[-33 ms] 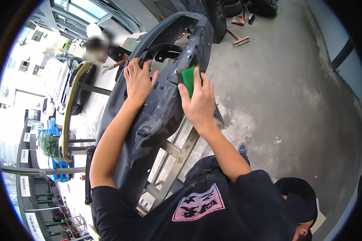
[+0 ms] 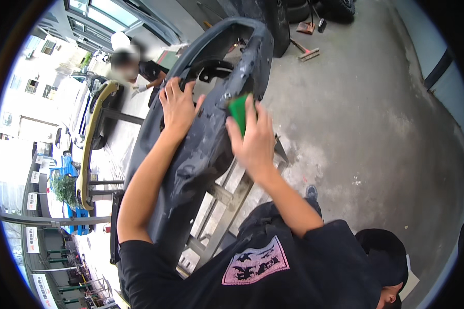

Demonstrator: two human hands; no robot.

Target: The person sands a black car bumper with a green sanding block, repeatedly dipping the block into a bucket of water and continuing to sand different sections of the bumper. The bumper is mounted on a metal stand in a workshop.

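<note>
A dark grey car bumper [image 2: 178, 170], scuffed with lighter patches, lies at a slant in front of me. My left hand [image 2: 178, 107] rests on it beside the cut-out opening, fingers spread and thumb apart. My right hand [image 2: 252, 135] is closed round a green sanding block [image 2: 237, 110], slightly blurred. The block sits against the right edge of the bumper, and its working face is hidden.
A metal stand [image 2: 227, 198] carries the bumper. A yellowish bumper [image 2: 84, 159] on another stand is at the left, with a co-worker [image 2: 148, 71] beyond it. A brush [image 2: 308, 54] and a dustpan [image 2: 305, 28] lie on the floor at the far right.
My right hand has slid a little nearer to me along the bumper's edge with the sanding block. The left hand stays almost where it was.
</note>
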